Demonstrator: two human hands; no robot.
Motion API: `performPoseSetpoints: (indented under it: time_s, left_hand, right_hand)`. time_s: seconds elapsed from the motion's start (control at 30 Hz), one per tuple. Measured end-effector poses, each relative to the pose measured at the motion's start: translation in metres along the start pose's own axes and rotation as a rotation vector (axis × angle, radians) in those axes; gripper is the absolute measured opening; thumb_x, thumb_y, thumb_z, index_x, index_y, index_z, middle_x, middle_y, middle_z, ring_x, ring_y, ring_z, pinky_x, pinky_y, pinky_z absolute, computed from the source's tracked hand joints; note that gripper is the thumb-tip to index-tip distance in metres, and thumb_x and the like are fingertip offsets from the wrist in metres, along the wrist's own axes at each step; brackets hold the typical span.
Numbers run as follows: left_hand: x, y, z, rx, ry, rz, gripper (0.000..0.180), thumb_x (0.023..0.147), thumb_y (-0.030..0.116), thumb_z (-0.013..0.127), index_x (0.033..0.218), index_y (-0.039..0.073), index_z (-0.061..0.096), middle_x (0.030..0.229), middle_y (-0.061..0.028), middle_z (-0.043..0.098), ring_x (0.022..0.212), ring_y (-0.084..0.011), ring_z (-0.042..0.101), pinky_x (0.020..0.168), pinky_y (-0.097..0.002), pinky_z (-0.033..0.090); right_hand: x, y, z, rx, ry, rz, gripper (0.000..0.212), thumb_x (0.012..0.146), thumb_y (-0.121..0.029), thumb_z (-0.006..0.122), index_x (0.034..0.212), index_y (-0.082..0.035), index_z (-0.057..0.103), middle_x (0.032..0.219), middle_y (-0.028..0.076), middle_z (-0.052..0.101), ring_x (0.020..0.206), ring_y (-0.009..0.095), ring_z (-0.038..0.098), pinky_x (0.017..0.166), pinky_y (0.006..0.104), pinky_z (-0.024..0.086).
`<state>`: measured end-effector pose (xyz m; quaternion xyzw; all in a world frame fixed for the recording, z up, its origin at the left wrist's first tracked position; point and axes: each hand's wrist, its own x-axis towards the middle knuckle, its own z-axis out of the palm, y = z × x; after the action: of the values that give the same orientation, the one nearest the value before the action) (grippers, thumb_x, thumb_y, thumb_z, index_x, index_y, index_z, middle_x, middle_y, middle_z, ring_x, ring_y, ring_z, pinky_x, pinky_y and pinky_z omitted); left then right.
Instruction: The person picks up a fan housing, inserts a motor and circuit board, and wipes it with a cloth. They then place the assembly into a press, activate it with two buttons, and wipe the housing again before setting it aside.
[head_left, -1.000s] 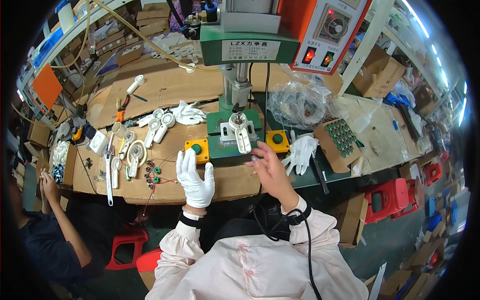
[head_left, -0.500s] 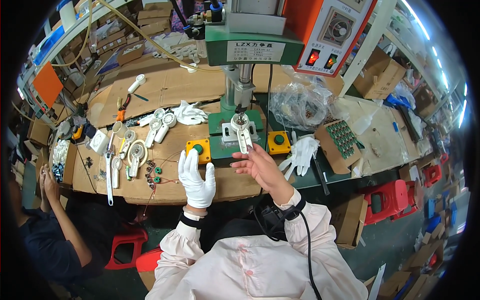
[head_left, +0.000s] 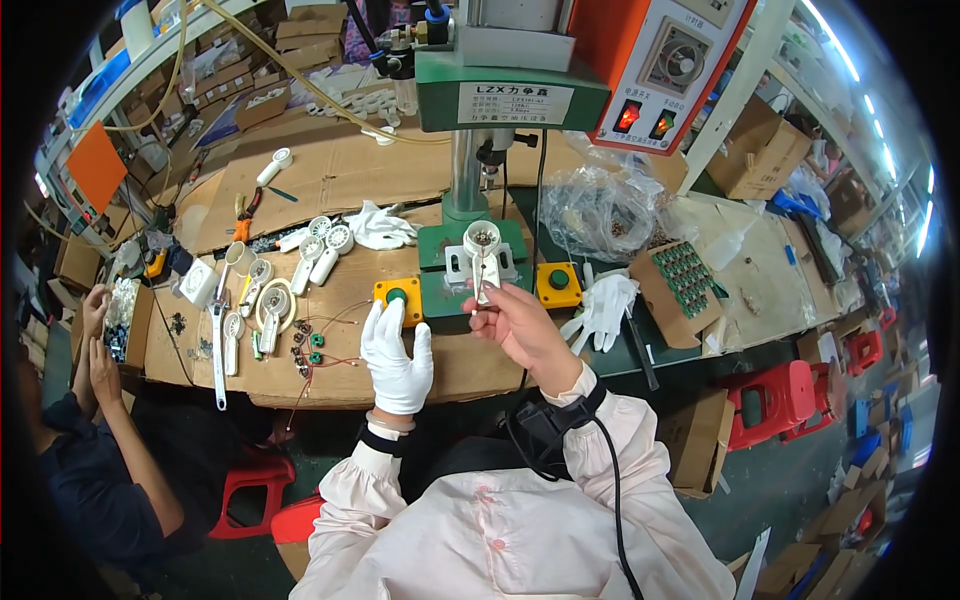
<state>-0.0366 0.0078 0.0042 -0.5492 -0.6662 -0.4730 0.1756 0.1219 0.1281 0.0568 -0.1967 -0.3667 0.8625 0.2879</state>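
A white handheld-fan housing (head_left: 484, 264) rests with its round end in the metal fixture on the green press base (head_left: 432, 252). Bare fingers and thumb of my right hand (head_left: 528, 332) pinch the lower end of its handle. Above it, apart from the housing, hangs the press ram (head_left: 490, 160). My left hand (head_left: 398, 368), in a white glove, has its fingers stretched out, fingertips at the green button (head_left: 396, 297) on a yellow box; whether they press it I cannot tell. A second yellow button box (head_left: 557, 290) stands right of the fixture.
White fan parts (head_left: 325, 250), pliers (head_left: 245, 215) and an adjustable wrench (head_left: 218, 350) lie left. White gloves (head_left: 605, 310), a carton of green circuit boards (head_left: 680, 285) and a plastic bag (head_left: 600, 210) are right. A co-worker's arm (head_left: 135, 455) is at far left.
The press ram has risen off the fan housing. My right hand has shifted slightly left, still on the handle. My left hand has barely moved. The co-worker's hands have moved apart.
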Motion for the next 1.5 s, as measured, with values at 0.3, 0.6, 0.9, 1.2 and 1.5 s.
performPoseSetpoints:
  time_s: [0.3, 0.6, 0.9, 1.2, 1.5]
  left_hand:
    - [0.015, 0.017, -0.009, -0.223, 0.096, -0.138, 0.052, 0.089, 0.015, 0.063, 0.136, 0.001, 0.044, 0.131, -0.0135, 0.052, 0.125, -0.0322, 0.045, 0.106, -0.04, 0.034]
    - [0.039, 0.042, -0.016, -1.142, -0.085, -0.51, 0.038, 0.1, 0.013, 0.05, 0.135, 0.0, 0.048, 0.134, -0.0091, 0.053, 0.119, -0.0147, 0.05, 0.102, -0.0275, 0.039]
    - [0.035, 0.044, -0.021, -1.13, -0.066, -0.515, 0.035, 0.099, 0.012, 0.051, 0.133, 0.001, 0.051, 0.132, -0.0088, 0.055, 0.118, -0.0149, 0.052, 0.1, -0.0268, 0.041]
    - [0.028, 0.065, -0.035, -1.128, -0.181, -0.778, 0.038, 0.098, 0.022, 0.055, 0.129, 0.001, 0.052, 0.116, -0.0089, 0.059, 0.099, -0.0125, 0.057, 0.082, -0.0247, 0.048]
    - [0.017, 0.051, -0.046, -1.35, -0.644, -0.946, 0.039, 0.098, 0.033, 0.048, 0.118, 0.001, 0.057, 0.089, -0.0079, 0.064, 0.069, -0.0142, 0.061, 0.057, -0.0224, 0.048]
  right_hand:
    - [-0.023, 0.002, 0.015, -0.449, -0.068, -0.046, 0.028, 0.099, -0.015, 0.044, 0.123, -0.002, 0.05, 0.084, 0.006, 0.058, 0.06, 0.011, 0.055, 0.058, 0.0259, 0.049]
    - [-0.049, 0.028, 0.022, -0.427, -0.262, 0.062, 0.028, 0.099, -0.014, 0.042, 0.124, -0.003, 0.047, 0.086, 0.006, 0.059, 0.062, 0.009, 0.055, 0.059, 0.0255, 0.049]
    - [-0.051, 0.034, 0.024, -0.385, -0.29, 0.094, 0.031, 0.1, -0.015, 0.042, 0.128, -0.003, 0.045, 0.088, 0.006, 0.059, 0.064, 0.009, 0.054, 0.059, 0.0253, 0.049]
    - [-0.052, 0.035, 0.028, -0.445, -0.229, 0.047, 0.028, 0.1, -0.015, 0.042, 0.124, -0.003, 0.048, 0.086, 0.005, 0.059, 0.063, 0.008, 0.054, 0.059, 0.0242, 0.049]
    - [-0.065, 0.037, 0.043, -0.815, -0.184, -0.111, 0.028, 0.099, -0.014, 0.047, 0.124, -0.001, 0.047, 0.086, 0.004, 0.06, 0.066, 0.008, 0.057, 0.059, 0.023, 0.048]
